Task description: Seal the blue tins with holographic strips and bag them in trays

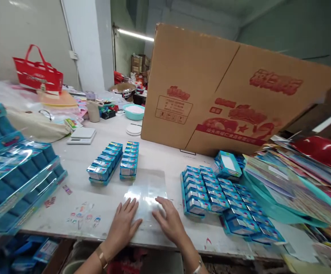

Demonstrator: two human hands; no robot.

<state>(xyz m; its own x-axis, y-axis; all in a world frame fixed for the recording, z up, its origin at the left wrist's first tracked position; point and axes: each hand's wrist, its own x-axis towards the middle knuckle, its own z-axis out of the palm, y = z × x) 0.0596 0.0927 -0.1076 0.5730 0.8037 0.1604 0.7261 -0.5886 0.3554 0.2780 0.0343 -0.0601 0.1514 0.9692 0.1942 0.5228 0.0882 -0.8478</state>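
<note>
A clear plastic sheet [151,186] lies flat on the white table in front of me, with glare across it. My left hand [125,219] rests palm down at its left side, fingers stretched out and nothing held. On the right side, my right hand [168,217] touches the sheet with fingers spread and slightly bent, also holding nothing. Just beyond the sheet stand two rows of small blue boxes, a left row [105,161] and a right row [129,160], each in a blue tray. More blue boxes [211,188] stand in trays to the right of my right hand.
Stacked trays of blue boxes [19,175] fill the left side. A large cardboard carton [211,91] stands at the back right, beside piled coloured sheets [291,179]. A small scale [81,136], a turquoise bowl [134,112] and a red bag [40,74] are farther back. Stickers [85,217] dot the front left.
</note>
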